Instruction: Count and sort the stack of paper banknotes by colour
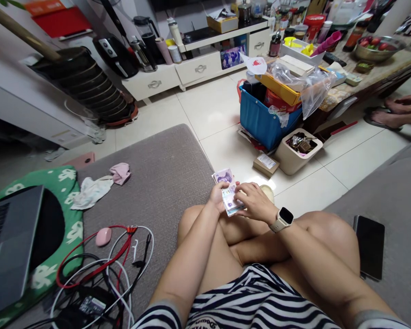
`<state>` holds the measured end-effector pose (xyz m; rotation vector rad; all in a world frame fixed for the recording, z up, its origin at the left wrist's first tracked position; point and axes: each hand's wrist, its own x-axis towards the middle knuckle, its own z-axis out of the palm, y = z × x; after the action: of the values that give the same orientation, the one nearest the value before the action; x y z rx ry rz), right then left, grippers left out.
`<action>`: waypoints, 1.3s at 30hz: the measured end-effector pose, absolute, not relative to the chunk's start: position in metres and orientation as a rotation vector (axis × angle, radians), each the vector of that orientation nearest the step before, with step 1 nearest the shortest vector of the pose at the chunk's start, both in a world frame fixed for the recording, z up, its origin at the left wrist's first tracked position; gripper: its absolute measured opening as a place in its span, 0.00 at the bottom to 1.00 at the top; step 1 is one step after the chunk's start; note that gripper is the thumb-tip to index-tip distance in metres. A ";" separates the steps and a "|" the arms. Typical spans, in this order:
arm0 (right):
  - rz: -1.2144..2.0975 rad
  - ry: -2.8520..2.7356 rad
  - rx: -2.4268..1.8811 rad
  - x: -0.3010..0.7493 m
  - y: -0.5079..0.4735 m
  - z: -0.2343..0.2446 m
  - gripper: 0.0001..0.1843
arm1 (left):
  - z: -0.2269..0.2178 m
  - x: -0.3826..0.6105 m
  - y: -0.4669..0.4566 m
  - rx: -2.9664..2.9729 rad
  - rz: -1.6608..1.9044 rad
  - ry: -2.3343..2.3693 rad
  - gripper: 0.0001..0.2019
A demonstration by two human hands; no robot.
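Observation:
A small stack of banknotes (228,183), purple five notes on top with a bluish edge below, lies above my crossed legs. My left hand (218,196) is closed around the stack from the left, thumb across its face. From the right, my right hand (255,201) reaches over the lower part of the notes, fingers bent and touching them; its thumb is at the bottom edge. A watch (283,219) with a dark screen is on my right wrist. Partly hidden behind the right hand is a round pale object (267,193).
On the grey sofa lie a laptop (10,246), tangled cables (123,274), a pink case (103,236), cloths (96,189) and a phone (369,246). Ahead on the floor are a blue basket (263,119), a bin (294,160) and a small box (266,164). Another person's feet (387,116) show at right.

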<state>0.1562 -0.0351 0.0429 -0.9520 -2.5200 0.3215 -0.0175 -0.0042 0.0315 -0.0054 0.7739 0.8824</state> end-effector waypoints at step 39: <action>0.161 -2.565 -0.883 0.148 -0.039 0.038 0.10 | 0.032 -0.016 -0.004 -0.036 0.879 0.838 0.15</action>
<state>0.1476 -0.0389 0.0383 -0.8833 -2.5654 0.1612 -0.0159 -0.0036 0.0320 -0.0364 0.8379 0.8788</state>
